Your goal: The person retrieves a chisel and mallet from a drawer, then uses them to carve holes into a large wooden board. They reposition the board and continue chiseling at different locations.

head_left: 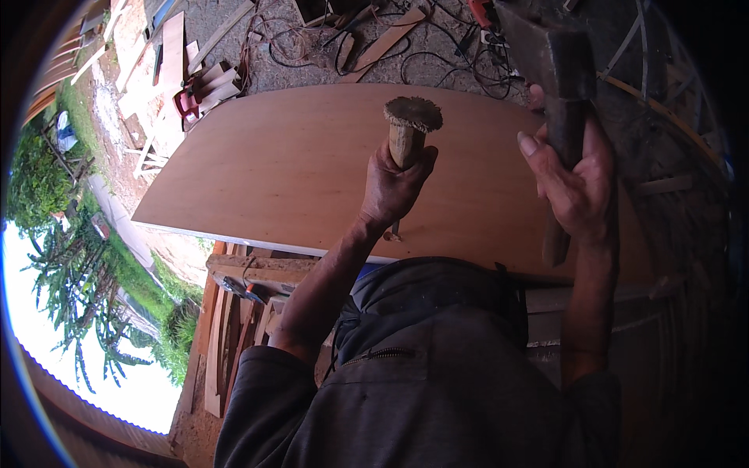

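My left hand [394,187] is closed round a chisel's wooden handle [409,117], whose top is flattened and frayed. The blade points down to a plywood board [273,156], where a small chipped patch [392,235] with light shavings shows. My right hand [577,179] grips a heavy dark hammer [566,62], its head raised above the board's right part and the lower end of its handle hanging below my fingers. My body is at the board's near edge.
Cables [281,47], wood offcuts [390,35] and red power tools [187,101] lie on the rough floor beyond the board. Stacked timber [214,327] and pliers [253,292] are at the lower left. An open side shows greenery [94,288].
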{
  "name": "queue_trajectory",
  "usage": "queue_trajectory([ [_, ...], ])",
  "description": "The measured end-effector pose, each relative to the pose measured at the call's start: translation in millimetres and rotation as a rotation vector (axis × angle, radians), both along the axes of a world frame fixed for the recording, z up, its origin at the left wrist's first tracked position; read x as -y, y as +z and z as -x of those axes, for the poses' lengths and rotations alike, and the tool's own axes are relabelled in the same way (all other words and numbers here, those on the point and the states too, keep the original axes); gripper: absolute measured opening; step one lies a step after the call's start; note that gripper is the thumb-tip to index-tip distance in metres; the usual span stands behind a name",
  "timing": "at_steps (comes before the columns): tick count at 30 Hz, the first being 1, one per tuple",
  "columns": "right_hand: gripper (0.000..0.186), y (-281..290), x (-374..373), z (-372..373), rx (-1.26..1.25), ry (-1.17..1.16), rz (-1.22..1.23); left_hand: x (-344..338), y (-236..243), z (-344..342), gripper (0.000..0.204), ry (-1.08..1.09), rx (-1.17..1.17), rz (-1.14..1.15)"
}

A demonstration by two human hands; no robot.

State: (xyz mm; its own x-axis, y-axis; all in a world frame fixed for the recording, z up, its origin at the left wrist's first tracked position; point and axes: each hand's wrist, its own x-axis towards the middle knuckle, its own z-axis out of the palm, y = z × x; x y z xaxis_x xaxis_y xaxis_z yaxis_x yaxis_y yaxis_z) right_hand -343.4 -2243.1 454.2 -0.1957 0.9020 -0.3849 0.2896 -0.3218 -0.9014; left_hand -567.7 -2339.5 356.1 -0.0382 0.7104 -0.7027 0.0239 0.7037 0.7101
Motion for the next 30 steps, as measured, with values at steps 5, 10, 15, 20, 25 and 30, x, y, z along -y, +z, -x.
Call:
queue_trajectory([
  [5, 0.035, 10, -18, 12, 0.430, 0.483, -0.057, -2, 3, -8, 0.019, -0.058, -0.023, -0.017],
  [10, 0.033, -20, -12, 10, 0.234, 0.612, 0.081, 5, -1, 11, 0.021, 0.044, -0.015, -0.017],
  [15, 0.031, -41, 27, 6, 0.088, 0.242, 0.149, -35, 22, 37, 0.027, -0.080, -0.093, -0.031],
  [20, 0.034, -62, 53, -6, 0.128, 0.182, 0.216, -33, 11, 32, 0.029, 0.058, 0.018, -0.050],
  [25, 0.035, -68, 68, -18, 0.123, 0.201, 0.358, -18, 9, 24, 0.017, 0.106, 0.172, 0.222],
  [30, 0.034, -75, 78, -23, 0.131, 0.203, 0.310, -7, 4, 9, 0.022, 0.056, 0.100, 0.023],
])
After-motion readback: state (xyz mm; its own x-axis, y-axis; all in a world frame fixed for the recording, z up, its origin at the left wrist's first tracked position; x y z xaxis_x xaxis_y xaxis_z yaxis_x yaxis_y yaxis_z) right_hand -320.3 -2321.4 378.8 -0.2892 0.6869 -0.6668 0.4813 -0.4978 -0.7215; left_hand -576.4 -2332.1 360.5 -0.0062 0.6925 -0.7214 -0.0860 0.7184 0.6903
